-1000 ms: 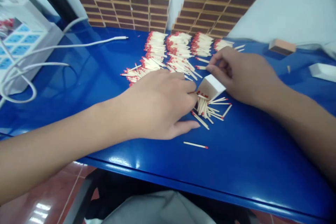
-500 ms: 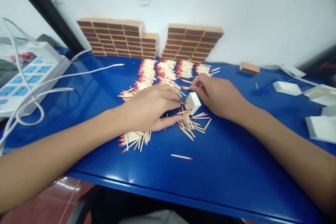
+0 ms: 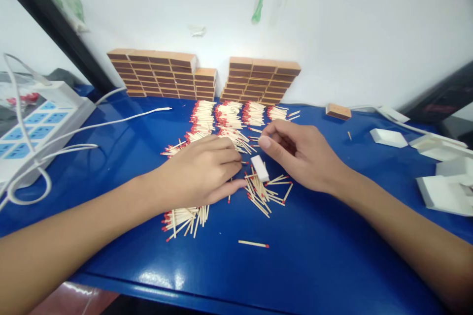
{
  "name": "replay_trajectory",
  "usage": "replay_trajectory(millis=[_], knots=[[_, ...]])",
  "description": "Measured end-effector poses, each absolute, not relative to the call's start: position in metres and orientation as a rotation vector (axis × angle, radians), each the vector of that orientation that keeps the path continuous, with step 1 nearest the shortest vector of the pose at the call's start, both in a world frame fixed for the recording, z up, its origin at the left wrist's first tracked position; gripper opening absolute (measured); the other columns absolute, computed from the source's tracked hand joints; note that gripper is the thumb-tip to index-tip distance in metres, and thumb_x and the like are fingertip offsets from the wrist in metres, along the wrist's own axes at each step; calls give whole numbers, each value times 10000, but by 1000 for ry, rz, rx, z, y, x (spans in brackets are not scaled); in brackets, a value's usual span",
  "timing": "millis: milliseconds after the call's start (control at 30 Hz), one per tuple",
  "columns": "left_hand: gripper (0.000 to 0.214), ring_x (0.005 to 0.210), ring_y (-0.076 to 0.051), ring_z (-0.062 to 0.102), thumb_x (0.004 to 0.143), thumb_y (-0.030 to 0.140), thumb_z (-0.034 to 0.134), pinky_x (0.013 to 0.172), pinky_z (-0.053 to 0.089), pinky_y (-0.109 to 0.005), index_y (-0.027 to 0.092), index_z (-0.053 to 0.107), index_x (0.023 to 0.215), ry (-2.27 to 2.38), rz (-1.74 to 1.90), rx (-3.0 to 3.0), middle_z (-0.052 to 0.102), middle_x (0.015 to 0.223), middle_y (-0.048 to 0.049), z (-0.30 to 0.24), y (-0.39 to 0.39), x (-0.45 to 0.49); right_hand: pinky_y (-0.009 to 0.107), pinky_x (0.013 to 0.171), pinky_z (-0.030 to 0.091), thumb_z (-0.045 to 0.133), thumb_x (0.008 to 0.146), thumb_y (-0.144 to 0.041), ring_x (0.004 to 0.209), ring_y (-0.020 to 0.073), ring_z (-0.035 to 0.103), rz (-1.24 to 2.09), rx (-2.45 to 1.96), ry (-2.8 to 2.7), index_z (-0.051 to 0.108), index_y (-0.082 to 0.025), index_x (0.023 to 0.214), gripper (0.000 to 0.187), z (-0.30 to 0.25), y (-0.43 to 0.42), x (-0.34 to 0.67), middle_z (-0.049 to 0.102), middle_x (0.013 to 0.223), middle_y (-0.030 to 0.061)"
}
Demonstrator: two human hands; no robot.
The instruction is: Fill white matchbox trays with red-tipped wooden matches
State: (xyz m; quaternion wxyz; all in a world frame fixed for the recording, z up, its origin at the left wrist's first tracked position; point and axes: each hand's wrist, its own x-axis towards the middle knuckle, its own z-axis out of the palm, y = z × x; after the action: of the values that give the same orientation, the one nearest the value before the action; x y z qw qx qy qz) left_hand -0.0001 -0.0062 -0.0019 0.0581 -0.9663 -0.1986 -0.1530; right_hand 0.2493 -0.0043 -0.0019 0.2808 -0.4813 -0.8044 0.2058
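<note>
Looks light, stiff, crushable, so pinch the white box (image 3: 260, 168) by its sides (up against loose matches (image 3: 262, 200), between curled left hand (image 3: 207, 170) and curled right hand (image 3: 308, 152)), can't tell if pinching anything

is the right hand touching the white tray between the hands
Apart. The head view shows a strip of blue table between the right hand and the white tray.

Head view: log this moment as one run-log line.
Left hand: beside loose matches, grip unclear | Right hand: near match piles, grip unclear | White box: between hands | Matchbox stacks: at back
</note>
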Motion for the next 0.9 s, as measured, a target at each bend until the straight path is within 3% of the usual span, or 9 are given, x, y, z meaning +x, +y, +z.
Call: replay_trajectory(millis=[233, 433, 600, 767, 900], knots=[[372, 1003, -234, 673, 1059, 415, 497, 910, 572, -399, 135, 742, 1043, -651, -457, -2923, 751, 1020, -88, -4, -4, -1, 263, 532, 322, 751, 853, -536, 539, 93, 424, 732, -1196, -2357, 643, -235, 950, 335, 4, -14, 247, 499, 616, -63], [366, 1031, -244, 674, 1049, 420, 522, 931, 578, -414, 132, 745, 1089, -635, -457, -2928, 756, 1046, -83, -5, -3, -3, 264, 580, 330, 736, 825, -599, 624, 113, 468, 580, -1203, -2496, 648, -222, 944, 406, 7, -18, 243, 597, 741, -16], [325, 1053, -231, 679, 1045, 399, 538, 955, 577, -410, 152, 739, 1108, -668, -478, -2946, 759, 1076, -80, -6, -2, -4, 270, 596, 322, 766, 823, -579, 640, 112, 465, 565, -1203, -2522, 643, -216, 906, 392, 8, -15, 245, 585, 753, -20], [312, 1025, -228, 698, 1031, 414, 571, 913, 591, -404, 161, 735, 1111, -659, -614, -2889, 758, 1114, -80, -4, -3, -3, 262, 541, 314, 737, 863, -593, 589, 97, 395, 767, -1194, -2172, 605, -218, 902, 400, 2, -6, 248, 473, 655, -55], [524, 950, -240, 723, 947, 535, 680, 886, 612, -432, 109, 673, 1253, -783, -920, -2774, 770, 1037, -102, -1, -5, -2, 256, 552, 409, 665, 908, -634, 634, 96, 490, 1020, -1047, -1828, 571, -214, 918, 430, 3, -6, 240, 574, 758, -20]])
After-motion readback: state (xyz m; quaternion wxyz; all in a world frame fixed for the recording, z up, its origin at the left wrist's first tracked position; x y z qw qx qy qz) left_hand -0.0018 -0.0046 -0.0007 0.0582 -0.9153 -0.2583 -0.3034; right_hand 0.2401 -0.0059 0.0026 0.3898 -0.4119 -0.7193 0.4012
